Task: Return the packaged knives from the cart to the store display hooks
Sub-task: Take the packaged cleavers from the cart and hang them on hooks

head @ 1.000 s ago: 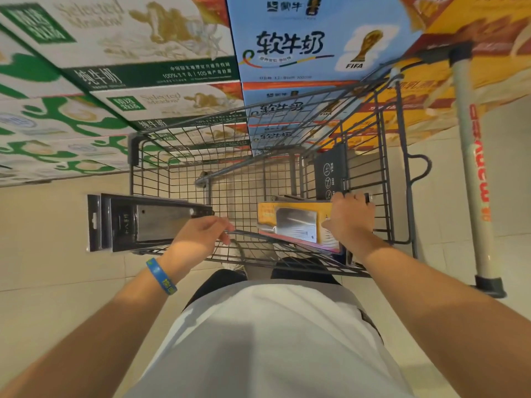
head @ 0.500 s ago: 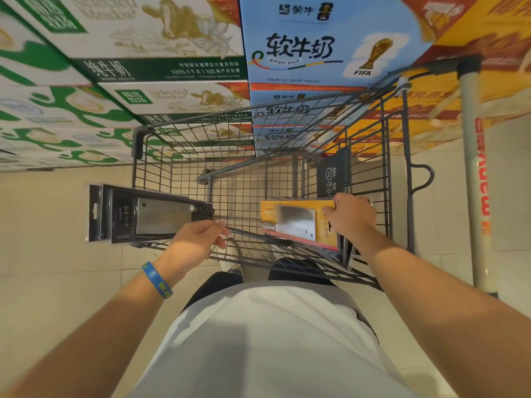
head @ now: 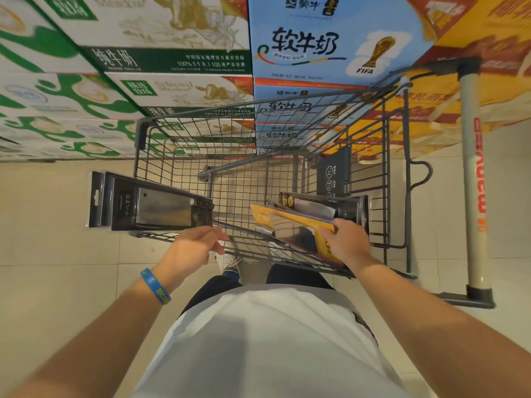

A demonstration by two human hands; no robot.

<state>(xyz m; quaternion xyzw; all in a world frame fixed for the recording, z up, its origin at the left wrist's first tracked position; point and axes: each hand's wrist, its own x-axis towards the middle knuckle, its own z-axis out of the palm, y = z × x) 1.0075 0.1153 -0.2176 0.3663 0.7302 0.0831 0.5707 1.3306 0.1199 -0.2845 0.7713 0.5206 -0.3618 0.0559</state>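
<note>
A person looks down into a wire cart (head: pixel 138 133) in the middle of the frame. The left hand (head: pixel 195 245), with a blue band (head: pixel 156 285) on its wrist, is at the lower left of the cart. Its fingers (head: pixel 219 235) curl at the near end of the black knife packs (head: pixel 149 206) and hold them. The packs stick out past the left side of the cart. It looks like two packs stacked, but the back one is mostly hidden. The spot where the fingers meet the packs is hard to see. The right hand (head: pixel 347 242) is at the lower right of the cart. Its fingers pinch the right end of a yellow knife pack (head: pixel 287 222), which is tilted up inside the cart. The hand covers that end. Just behind the yellow pack lies another dark knife pack (head: pixel 324 208), partly hidden by it. A dark card (head: pixel 333 173) with round marks stands against the cart's right wall; what it is cannot be made out. The cream cart handle (head: pixel 471 168) with red letters runs down the right of the frame. Green milk boxes (head: pixel 172 58) fill the upper left and blue milk boxes (head: pixel 330 44) the upper middle, cut off at the top. A white shirt (head: pixel 273 340) hides most of the legs, and one shoe (head: pixel 230 262) peeks out under the cart.
</note>
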